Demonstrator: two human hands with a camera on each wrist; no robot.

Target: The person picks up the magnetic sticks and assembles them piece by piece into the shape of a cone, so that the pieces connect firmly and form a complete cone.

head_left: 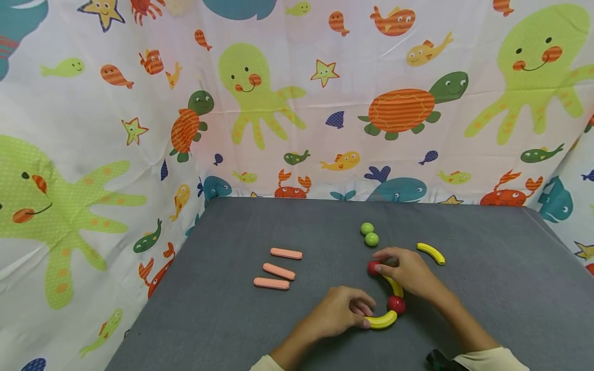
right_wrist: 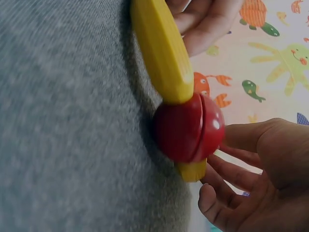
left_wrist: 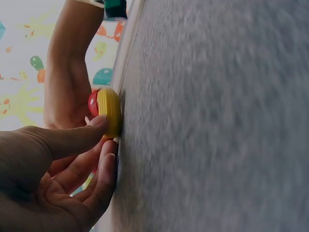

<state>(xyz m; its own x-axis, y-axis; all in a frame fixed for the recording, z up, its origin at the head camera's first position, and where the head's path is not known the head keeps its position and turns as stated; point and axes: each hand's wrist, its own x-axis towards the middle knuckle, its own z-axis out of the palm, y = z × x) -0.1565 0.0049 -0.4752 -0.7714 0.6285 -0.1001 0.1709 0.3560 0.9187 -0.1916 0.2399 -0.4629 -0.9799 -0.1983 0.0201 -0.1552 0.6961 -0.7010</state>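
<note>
My left hand [head_left: 345, 310] pinches the near end of a yellow toy banana [head_left: 381, 320] between thumb and fingers; the left wrist view shows its thumb [left_wrist: 82, 137] against the banana. The banana's other end meets a grooved red ball [right_wrist: 186, 128]. A second yellow banana [head_left: 394, 286] runs from that ball to another red ball [head_left: 373, 268], forming a curved line on the table. My right hand [head_left: 407, 269] holds this far red ball between thumb and fingertips. In the right wrist view, the nearer red ball hides that grip.
Two green balls [head_left: 369, 234] sit behind the right hand. A separate yellow banana [head_left: 430, 253] lies to its right. Three pink sausages [head_left: 278, 271] lie left of the hands. The grey table [head_left: 209, 319] meets a printed curtain [head_left: 297, 129] at the back.
</note>
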